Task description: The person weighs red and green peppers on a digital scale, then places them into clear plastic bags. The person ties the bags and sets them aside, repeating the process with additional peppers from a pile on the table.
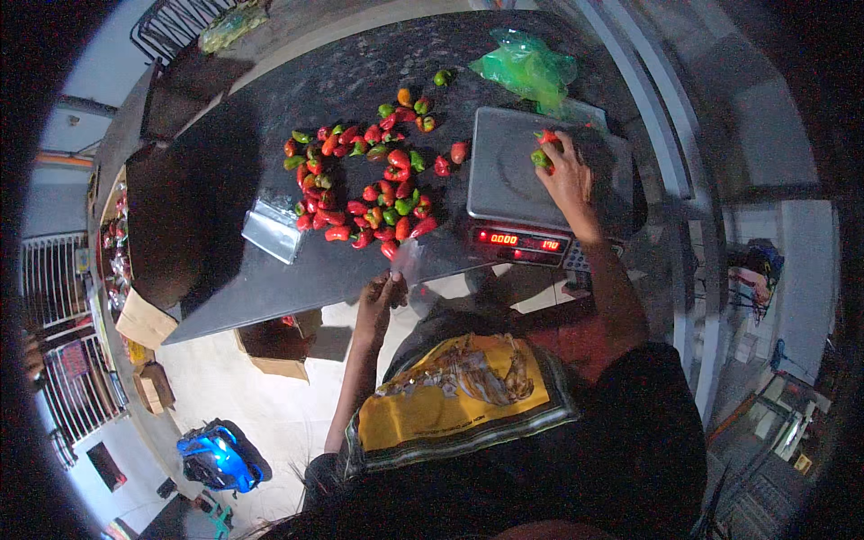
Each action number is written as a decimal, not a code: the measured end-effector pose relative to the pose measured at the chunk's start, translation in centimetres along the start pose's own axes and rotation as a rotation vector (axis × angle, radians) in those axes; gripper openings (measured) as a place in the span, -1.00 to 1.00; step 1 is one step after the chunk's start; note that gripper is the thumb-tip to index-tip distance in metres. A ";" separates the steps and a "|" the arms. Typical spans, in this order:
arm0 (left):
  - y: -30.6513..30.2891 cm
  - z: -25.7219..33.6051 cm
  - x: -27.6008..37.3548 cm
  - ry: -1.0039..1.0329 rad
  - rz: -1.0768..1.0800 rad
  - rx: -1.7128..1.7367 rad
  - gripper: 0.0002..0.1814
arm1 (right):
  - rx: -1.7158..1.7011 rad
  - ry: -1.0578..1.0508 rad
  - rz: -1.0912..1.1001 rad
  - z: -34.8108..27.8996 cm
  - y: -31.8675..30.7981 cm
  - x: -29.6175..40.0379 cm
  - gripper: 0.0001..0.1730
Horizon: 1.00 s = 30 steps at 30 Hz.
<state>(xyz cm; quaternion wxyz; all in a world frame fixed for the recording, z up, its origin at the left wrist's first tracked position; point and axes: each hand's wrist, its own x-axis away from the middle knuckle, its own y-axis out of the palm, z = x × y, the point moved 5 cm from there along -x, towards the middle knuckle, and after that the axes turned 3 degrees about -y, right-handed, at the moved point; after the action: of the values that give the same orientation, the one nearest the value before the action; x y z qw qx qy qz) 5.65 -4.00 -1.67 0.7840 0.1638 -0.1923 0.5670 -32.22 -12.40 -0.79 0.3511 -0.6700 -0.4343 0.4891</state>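
My left hand [383, 297] pinches a small clear plastic bag [409, 259] at the table's near edge. My right hand [568, 172] has its fingers around a few small peppers [541, 158], red and green, at the right part of a digital scale's metal platform [507, 169]. Whether those peppers touch the platform cannot be told. Left of the scale lies a loose spread of red, green and orange peppers [385, 192] on the dark table. A stack of clear plastic bags [273, 231] rests to their left.
A crumpled green plastic bag [528, 67] lies behind the scale. The scale's lit red display [520, 241] faces me. An open cardboard box [278, 347] stands below the table's near edge. On the floor at lower left is a blue toy vehicle [221, 455].
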 end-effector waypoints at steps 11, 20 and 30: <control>4.1 1.0 -0.8 0.005 0.019 -0.004 -0.67 | -0.008 -0.195 0.037 0.7 -0.4 0.4 -0.52; 5.4 2.2 -1.2 -0.009 0.031 -0.060 -0.64 | -0.111 -0.127 -0.169 1.4 -0.3 0.2 -0.57; 5.5 2.8 -1.6 0.017 0.041 -0.072 -0.66 | -0.538 -0.114 -0.362 4.3 -1.3 -1.7 -0.56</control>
<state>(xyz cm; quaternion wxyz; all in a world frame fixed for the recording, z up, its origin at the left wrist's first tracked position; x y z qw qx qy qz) -0.38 -4.98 0.16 0.7792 0.1264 -0.2092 0.5771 -36.88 -13.25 -0.18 0.2180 -0.6221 -0.6789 0.3233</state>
